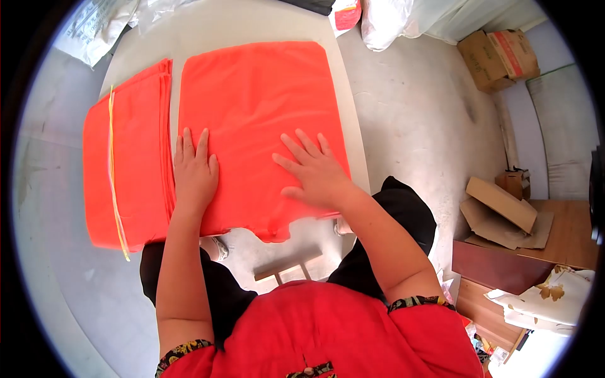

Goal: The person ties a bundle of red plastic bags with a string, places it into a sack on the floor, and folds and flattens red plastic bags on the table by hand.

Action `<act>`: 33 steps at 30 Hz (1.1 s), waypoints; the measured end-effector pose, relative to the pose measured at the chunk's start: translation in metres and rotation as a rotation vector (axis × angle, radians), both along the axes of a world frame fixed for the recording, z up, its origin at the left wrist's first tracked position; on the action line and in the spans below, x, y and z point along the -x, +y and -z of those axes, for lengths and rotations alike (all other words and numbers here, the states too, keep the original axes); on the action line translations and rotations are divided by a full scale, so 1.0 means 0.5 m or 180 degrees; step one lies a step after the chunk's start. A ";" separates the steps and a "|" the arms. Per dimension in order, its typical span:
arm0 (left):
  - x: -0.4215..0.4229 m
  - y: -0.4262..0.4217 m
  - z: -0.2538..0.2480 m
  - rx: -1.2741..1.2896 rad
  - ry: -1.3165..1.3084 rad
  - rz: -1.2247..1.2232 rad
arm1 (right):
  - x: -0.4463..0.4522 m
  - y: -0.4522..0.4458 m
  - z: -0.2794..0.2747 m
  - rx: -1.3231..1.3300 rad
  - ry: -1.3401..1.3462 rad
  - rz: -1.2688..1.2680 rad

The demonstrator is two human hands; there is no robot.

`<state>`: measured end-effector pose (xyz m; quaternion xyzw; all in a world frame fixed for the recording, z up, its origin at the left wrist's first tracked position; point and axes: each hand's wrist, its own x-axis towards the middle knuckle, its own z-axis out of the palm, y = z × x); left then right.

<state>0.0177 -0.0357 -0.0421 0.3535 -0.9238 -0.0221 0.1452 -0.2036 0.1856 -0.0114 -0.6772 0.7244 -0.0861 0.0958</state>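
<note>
1. The red cloth sheet (258, 94) lies spread out on the table (154, 39), taking up most of its middle and right part.
2. Your left hand (195, 170) rests palm down on the sheet, toward the left of the table. Its fingers are straight with small gaps, and they grip nothing.
3. Your right hand (315, 173) is palm down too, nearer the table's right side. Its fingers are spread wide, and they grip nothing either.
4. It looks like you are making the sheet smooth. Press softly and push from the middle of the table out to its sides, so the little ripples go away.
5. Look at the sheet's wavy edge on your side of the table. It covers the table's near edge there, so a light tug may make it straighter.
6. Mind the folded red cloth pile (140, 145) on the left of the table, with a yellow tie (112, 167) lying across it. It is just beside your left hand, so a wide sweep could bump it.
</note>
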 end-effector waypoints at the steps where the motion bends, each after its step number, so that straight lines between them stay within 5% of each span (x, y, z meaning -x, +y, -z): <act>1: 0.001 0.002 -0.003 -0.0034 -0.0053 -0.0026 | 0.002 0.001 -0.001 -0.0013 0.0052 0.0060; 33: 0.003 0.085 -0.070 -0.0287 -0.0688 0.0064 | -0.004 -0.035 -0.002 0.0072 0.0107 0.0298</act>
